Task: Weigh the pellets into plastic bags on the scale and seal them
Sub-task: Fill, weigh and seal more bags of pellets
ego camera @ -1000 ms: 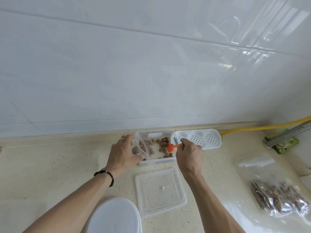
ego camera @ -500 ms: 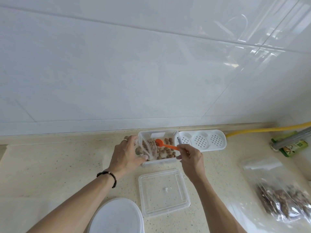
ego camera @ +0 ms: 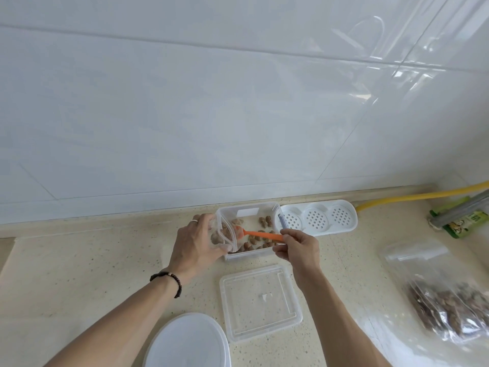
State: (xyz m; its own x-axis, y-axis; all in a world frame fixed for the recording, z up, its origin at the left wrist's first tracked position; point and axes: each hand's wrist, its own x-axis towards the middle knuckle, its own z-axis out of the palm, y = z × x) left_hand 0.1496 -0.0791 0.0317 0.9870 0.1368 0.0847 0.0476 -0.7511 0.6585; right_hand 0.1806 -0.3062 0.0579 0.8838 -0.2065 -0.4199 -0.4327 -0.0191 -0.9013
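A clear plastic box (ego camera: 264, 254) near the wall holds brown pellets (ego camera: 265, 221). My left hand (ego camera: 194, 245) grips a small clear zip bag (ego camera: 228, 235) at the box's left end, its mouth held apart, with some pellets inside. My right hand (ego camera: 299, 246) holds an orange spoon (ego camera: 260, 235) by the handle. The spoon's bowl sits at the bag's mouth. No scale is visible in this view.
The box's clear lid (ego camera: 260, 301) lies on the beige counter in front of it. A round white lid (ego camera: 188, 343) is at the bottom edge. A white perforated tray (ego camera: 317, 218) adjoins the box. A large bag of pellets (ego camera: 447, 305) lies right; a yellow hose (ego camera: 423, 194) runs behind.
My right hand has swung the orange spoon from the right side of the box leftwards, so its bowl now reaches the mouth of the bag. The left hand stays on the bag.
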